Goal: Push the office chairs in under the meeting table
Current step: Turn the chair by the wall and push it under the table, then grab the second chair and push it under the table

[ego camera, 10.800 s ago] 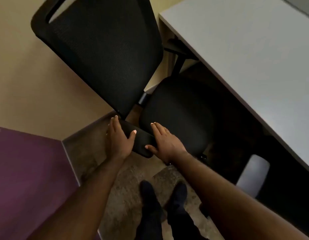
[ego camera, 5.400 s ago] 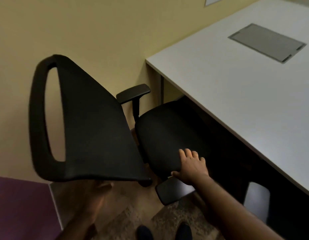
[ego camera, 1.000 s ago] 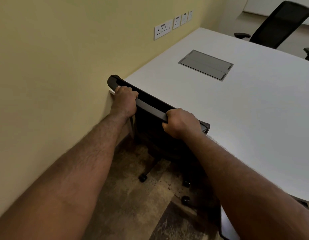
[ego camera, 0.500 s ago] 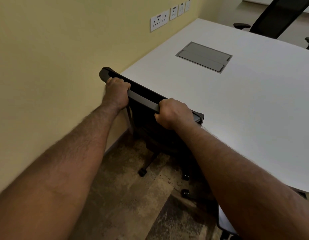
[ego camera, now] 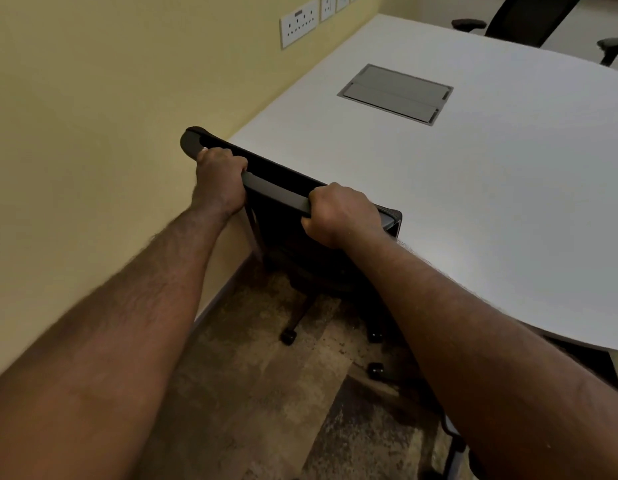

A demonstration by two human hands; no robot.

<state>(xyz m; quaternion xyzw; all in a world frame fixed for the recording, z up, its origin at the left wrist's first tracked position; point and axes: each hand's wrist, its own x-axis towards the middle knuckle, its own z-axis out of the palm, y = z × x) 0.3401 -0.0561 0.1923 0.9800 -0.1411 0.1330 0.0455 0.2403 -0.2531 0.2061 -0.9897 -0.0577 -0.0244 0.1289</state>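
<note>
Near chair (ego camera: pixel 276 188): seat and armrests hidden under the tabletop (ego camera: pixel 508 188) and behind the backrest; only top rail, part of the base and three castors show. Fingertips of left hand (ego camera: pixel 219 183) and right hand (ego camera: pixel 338 214) wrap over the rail's far side, out of sight. Both forearms cut off by the bottom edge. Far chair (ego camera: pixel 529 19) cropped by the top edge, backrest top gone; second armrest (ego camera: pixel 613 46) cut at the right edge. Wall sockets (ego camera: pixel 298 22) partly cropped at top, labels too small to read. Grey object (ego camera: pixel 452 441) at bottom right mostly hidden behind the right forearm, can't tell what it is.
</note>
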